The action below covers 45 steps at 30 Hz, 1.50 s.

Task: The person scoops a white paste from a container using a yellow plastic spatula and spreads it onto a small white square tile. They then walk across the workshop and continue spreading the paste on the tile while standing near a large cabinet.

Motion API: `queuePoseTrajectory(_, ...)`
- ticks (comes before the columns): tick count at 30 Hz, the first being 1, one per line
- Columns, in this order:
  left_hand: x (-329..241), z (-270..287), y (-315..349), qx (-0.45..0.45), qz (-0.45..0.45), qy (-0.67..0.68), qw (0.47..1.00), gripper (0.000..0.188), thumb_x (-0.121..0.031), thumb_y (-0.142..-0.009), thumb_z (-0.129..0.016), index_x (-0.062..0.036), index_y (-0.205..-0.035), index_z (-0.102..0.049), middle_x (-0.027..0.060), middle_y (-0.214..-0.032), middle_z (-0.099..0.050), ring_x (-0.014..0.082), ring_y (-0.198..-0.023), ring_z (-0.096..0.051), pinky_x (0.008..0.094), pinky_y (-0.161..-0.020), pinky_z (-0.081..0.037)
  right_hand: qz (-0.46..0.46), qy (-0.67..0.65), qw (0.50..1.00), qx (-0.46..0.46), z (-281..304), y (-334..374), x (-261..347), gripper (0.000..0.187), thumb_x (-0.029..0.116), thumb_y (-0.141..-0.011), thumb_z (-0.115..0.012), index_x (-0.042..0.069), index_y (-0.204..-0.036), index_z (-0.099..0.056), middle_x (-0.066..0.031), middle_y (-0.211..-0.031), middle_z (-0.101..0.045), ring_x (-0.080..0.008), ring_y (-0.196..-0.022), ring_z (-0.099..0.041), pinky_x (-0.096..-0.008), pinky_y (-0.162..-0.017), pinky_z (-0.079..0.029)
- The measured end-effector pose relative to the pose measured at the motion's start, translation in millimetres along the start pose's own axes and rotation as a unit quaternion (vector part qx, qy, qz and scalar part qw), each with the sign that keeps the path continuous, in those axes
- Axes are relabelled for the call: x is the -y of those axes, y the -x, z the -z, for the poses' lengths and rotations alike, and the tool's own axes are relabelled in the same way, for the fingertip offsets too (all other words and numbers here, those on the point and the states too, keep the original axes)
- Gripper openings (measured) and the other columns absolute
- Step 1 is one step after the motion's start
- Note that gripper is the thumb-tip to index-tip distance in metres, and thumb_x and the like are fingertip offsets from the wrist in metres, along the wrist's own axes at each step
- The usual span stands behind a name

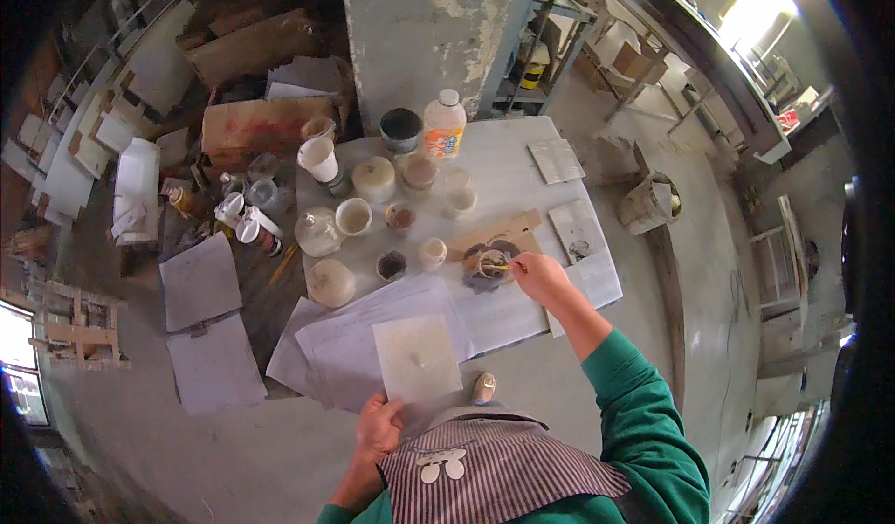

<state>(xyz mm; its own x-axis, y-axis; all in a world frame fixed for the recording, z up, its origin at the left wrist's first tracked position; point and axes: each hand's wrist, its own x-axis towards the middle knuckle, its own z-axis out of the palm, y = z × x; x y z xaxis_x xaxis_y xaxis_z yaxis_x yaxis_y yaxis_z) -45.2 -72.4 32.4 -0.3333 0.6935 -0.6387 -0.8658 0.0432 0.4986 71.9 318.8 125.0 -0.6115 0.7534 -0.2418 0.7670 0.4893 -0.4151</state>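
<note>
1. The person stands at a pale table (522,198) and looks down at it.
2. The left hand (378,428) is closed on the near edge of a square tile (417,358). It holds the tile flat, close to the body, over some sheets of paper (354,333).
3. The right hand (539,275) reaches out over the table. Its fingers pinch a thin yellow stick (501,266).
4. The tip of the stick is at a small cup (488,263). The cup sits on a dark, messy board (494,241).
5. Past the paper stand many little pots. One is a cup with dark stuff (391,265), and a pale cup (432,252) is just beside it.
6. Farther back are a white cup (318,158), a dark pot (401,130) and a plastic bottle (445,126).
7. A round lid (330,282) lies near the left side of the table.
8. A bucket (648,203) sits on the floor to the right.
</note>
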Motion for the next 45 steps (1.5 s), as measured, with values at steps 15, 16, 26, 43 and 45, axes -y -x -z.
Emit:
queuePoseTrajectory(15,-11.3,-67.7,-65.6,0.022,-0.063,-0.186,0.98,0.028,-0.007,-0.09,-0.058,0.0016,-0.117,-0.058,0.0145,-0.113,-0.065,0.0248,-0.092,-0.065,0.0414,-0.081,-0.053,-0.067,-0.442,0.894,-0.035,55.8,73.4,13.6,0.03,0.028,-0.099,-0.058,0.003,-0.11,-0.07,0.0033,-0.074,-0.055,-0.0048,-0.061,-0.046,-0.0214,-0.053,-0.036)
queuePoseTrajectory(16,-11.3,-74.0,-65.2,0.057,-0.099,-0.158,0.981,0.023,-0.01,-0.088,-0.061,-0.0011,-0.109,-0.064,0.0121,-0.108,-0.067,0.0212,-0.087,-0.065,0.0372,-0.076,-0.052,-0.095,-0.484,0.87,-0.003,63.6,81.7,15.5,0.029,0.027,-0.099,-0.057,0.003,-0.111,-0.07,0.0046,-0.075,-0.055,-0.0036,-0.061,-0.045,-0.02,-0.053,-0.034)
queuePoseTrajectory(26,-57.5,-135.5,-18.7,0.158,-0.092,-0.057,0.982,0.034,-0.012,-0.091,-0.064,0.0054,-0.119,-0.061,0.01,-0.113,-0.068,0.0186,-0.098,-0.066,0.032,-0.086,-0.054,0.061,-0.433,0.898,-0.037,43.2,149.4,35.9,0.025,0.014,-0.098,-0.059,0.005,-0.119,-0.069,0.003,-0.08,-0.052,-0.0066,-0.068,-0.047,-0.0218,-0.057,-0.038)
queuePoseTrajectory(43,-38.6,-160.5,-1.4,0.196,-0.022,-0.079,0.977,0.033,-0.008,-0.091,-0.056,0.0068,-0.121,-0.059,0.0157,-0.112,-0.068,0.0244,-0.1,-0.067,0.0353,-0.089,-0.055,0.078,-0.102,0.982,-0.142,37.7,241.0,40.7,0.029,0.012,-0.087,-0.066,0.01,-0.115,-0.062,-0.0135,-0.086,-0.06,-0.0334,-0.077,-0.061,-0.0421,-0.068,-0.051)
queuePoseTrajectory(45,-28.6,-170.1,-1.8,0.217,-0.003,-0.086,0.972,0.033,-0.008,-0.092,-0.056,0.0058,-0.121,-0.059,0.0152,-0.113,-0.068,0.0243,-0.099,-0.067,0.0349,-0.088,-0.055,0.052,-0.126,0.976,-0.173,39.4,251.7,32.6,0.028,0.014,-0.087,-0.065,0.01,-0.115,-0.061,-0.0149,-0.084,-0.058,-0.0351,-0.075,-0.061,-0.0441,-0.067,-0.051)
